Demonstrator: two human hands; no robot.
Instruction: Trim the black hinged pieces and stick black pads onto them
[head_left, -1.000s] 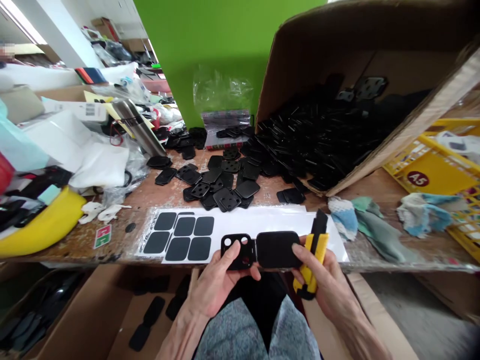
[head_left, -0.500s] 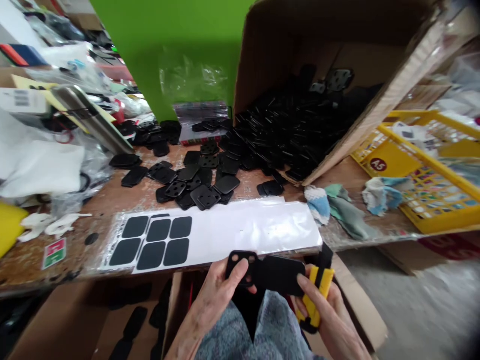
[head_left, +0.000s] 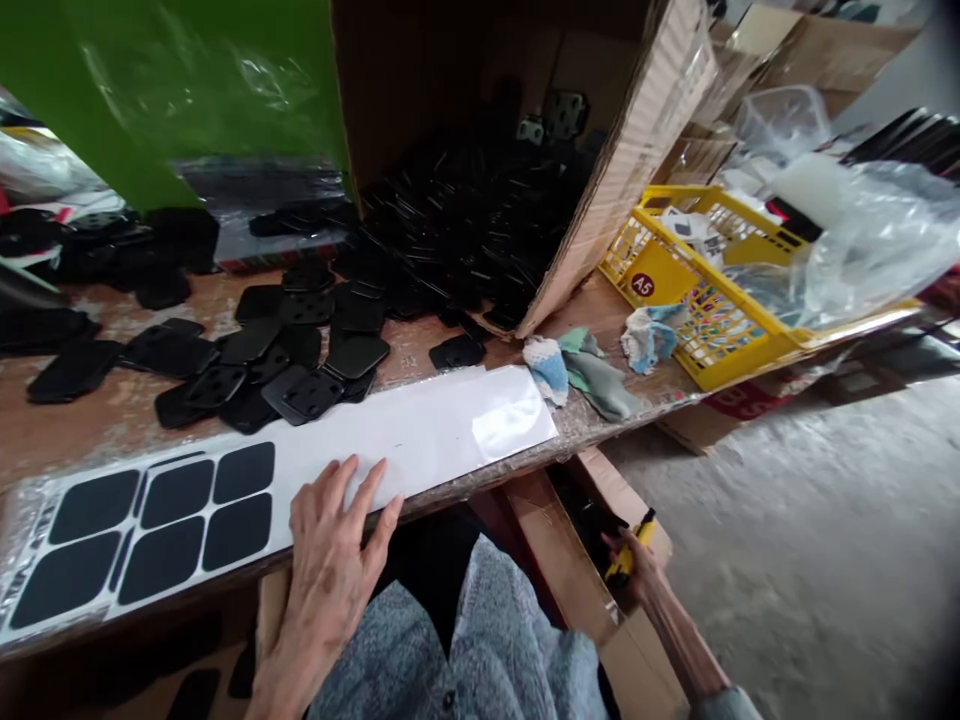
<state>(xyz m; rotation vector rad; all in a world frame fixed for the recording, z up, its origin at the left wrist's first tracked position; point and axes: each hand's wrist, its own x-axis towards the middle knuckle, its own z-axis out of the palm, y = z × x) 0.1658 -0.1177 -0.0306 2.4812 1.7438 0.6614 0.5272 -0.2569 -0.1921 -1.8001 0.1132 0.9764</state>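
Observation:
My left hand (head_left: 334, 535) lies with fingers spread on the white backing sheet (head_left: 439, 430) at the bench edge. To its left, several dark rounded-square stickers (head_left: 175, 492) sit on that sheet. Low on the right, my right hand (head_left: 643, 570) is closed around a yellow and black tool that looks like a utility knife (head_left: 621, 570). That hand is over an open cardboard box (head_left: 551, 540) with dark pieces inside. Whether a black plate is also in its fingers is too small to tell. Loose black plates (head_left: 300, 393) with holes are scattered behind the sheet.
A large cardboard box (head_left: 592, 190) on its side spills black plates onto the bench. Cloth rags (head_left: 600, 380) and a yellow basket (head_left: 720, 320) stand to the right. Another box with dark pieces (head_left: 196, 695) is below the bench at left.
The view has swung right. My left hand has let go of the black plate and moved onto the white sheet. My right hand has gone right and down to the box, still holding the knife.

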